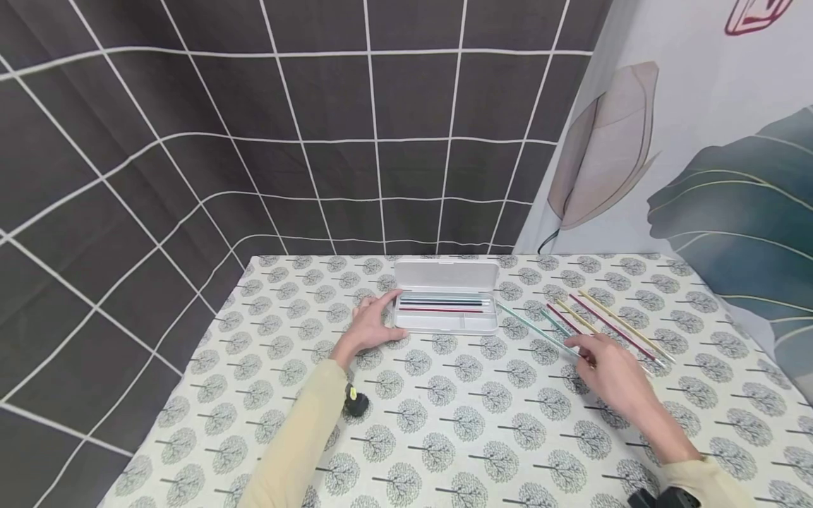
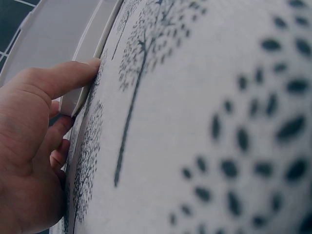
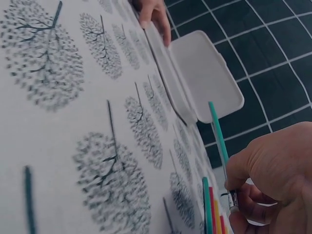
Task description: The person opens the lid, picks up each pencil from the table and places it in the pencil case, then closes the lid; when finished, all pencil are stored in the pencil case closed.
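A white pencil case point(image 1: 447, 329) stands with its lid point(image 1: 447, 275) raised at the back. Several pencils point(image 1: 441, 304) in green, dark and red lie lengthwise inside it. My left hand point(image 1: 368, 328) grips the case's left end, thumb at the front corner and fingers round the side. Between thumb and fingers, my right hand point(image 1: 612, 370) pinches a slim green pencil point(image 1: 536, 329) near its silvery end. Its green end points toward the case's right side; the right wrist view shows it raised at a slant. The fingers hide part of that pencil.
Beside and beyond the right hand lie loose pencils: another green one point(image 1: 555, 322), red point(image 1: 616, 324) and yellow point(image 1: 629, 326). A tree-print cloth point(image 1: 438, 423) covers the table. Dark checked fabric point(image 1: 413, 176) hangs behind, with a leaf-print curtain point(image 1: 635, 141) at right.
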`<state>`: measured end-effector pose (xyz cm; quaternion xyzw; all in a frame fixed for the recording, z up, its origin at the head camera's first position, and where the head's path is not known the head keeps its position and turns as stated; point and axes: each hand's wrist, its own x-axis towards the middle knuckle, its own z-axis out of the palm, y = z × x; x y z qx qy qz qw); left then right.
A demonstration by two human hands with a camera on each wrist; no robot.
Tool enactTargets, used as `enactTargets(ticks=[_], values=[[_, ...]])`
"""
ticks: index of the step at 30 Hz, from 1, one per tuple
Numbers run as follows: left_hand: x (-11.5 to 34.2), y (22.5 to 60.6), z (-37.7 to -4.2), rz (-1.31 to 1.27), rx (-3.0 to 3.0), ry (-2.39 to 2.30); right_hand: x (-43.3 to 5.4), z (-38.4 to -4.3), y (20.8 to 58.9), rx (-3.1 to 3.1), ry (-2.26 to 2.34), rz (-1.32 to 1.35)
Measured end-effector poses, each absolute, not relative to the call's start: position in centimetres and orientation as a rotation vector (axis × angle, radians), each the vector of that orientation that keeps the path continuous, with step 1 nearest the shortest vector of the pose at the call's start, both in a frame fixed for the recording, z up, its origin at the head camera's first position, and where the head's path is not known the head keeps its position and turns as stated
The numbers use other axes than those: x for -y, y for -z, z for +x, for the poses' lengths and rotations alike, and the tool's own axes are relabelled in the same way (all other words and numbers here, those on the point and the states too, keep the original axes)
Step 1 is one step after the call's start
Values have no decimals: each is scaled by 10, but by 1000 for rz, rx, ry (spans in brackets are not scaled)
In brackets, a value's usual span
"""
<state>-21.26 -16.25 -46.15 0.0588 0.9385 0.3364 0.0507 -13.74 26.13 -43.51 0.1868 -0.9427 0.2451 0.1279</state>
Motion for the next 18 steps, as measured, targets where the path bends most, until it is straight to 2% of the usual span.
enactTargets(ticks=[18], values=[[164,466,-216,193,-2866,-1041,-238,-171,426,2776,-725,680]])
